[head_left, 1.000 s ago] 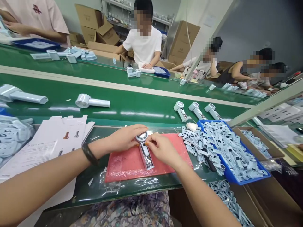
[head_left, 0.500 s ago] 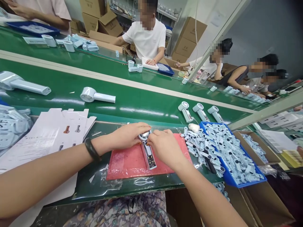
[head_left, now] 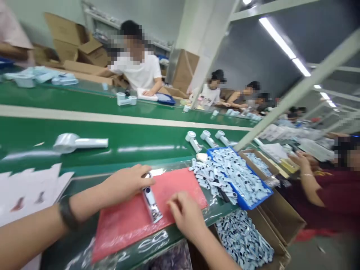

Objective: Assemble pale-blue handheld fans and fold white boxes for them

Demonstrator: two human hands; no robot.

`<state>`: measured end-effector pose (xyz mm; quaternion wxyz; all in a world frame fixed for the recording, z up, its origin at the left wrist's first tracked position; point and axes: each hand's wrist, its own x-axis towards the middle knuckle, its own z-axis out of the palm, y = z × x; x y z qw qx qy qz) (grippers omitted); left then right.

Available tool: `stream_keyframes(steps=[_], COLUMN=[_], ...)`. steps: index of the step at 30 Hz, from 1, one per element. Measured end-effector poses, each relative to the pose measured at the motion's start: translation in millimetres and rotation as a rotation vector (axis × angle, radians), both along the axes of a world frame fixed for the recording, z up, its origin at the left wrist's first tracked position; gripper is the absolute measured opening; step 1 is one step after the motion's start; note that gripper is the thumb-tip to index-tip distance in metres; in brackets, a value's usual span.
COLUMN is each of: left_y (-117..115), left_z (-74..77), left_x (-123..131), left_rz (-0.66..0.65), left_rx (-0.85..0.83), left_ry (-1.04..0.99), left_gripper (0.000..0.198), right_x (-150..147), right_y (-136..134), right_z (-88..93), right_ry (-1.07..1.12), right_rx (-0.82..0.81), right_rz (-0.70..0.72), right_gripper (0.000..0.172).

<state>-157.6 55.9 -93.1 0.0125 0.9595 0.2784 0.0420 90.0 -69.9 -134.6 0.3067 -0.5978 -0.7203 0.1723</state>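
Head view: the left hand [head_left: 128, 182] clasps a fan [head_left: 152, 205] on a red mat [head_left: 180, 183]; the right hand [head_left: 188, 214] curls nearby, its grip unclear.

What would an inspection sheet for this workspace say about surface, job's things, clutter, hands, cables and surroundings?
Surface: red mat on a green bench.
Job's things: one small fan over the mat, handle end toward the person.
Clutter: blue tray of small parts, more heaped beside it; papers at left.
Hands: left hand holds the fan's upper end; right hand is apart from it, fingers curled, contents unclear.
Cables: nothing seen.
Surroundings: more fans on a green belt; co-workers and cardboard boxes beyond.
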Motion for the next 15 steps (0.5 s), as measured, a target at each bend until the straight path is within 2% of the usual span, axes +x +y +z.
stream_keyframes(steps=[2,4,6,8,11,13,15], left_y=[32.8,80.0,133.7,184.8,241.3,260.2,264.8], left_z=[10.5,25.3,39.1,45.9,37.6,24.3,11.5], left_x=[7.4,22.1,44.3,70.4,108.4,128.6,140.8], left_rz=[-0.041,-0.035,-0.007,0.019,0.055,0.076,0.093], left_rx=[0.065,0.122,0.162,0.175,0.163,0.143,0.114], left_ry=[0.043,0.046,0.033,0.022,0.006,0.007,0.024], left_gripper=[0.046,0.041,0.034,0.033,0.038,0.043,0.049], right_x=[9.0,20.2,36.0,55.0,81.0,92.0,97.4], right_y=[-20.3,-33.5,-38.2,-33.3,-8.5,16.3,42.3], right_z=[-15.9,-23.5,-21.2,-11.7,6.5,16.3,21.8], right_ry=[-0.040,-0.066,-0.083,-0.110,-0.181,-0.254,-0.348], right_rx=[0.078,0.148,0.198,0.228,0.253,0.243,0.193], right_rz=[0.026,0.009,-0.062,-0.177,-0.361,-0.456,-0.522], right_gripper=[0.009,0.010,0.012,0.013,0.014,0.019,0.027])
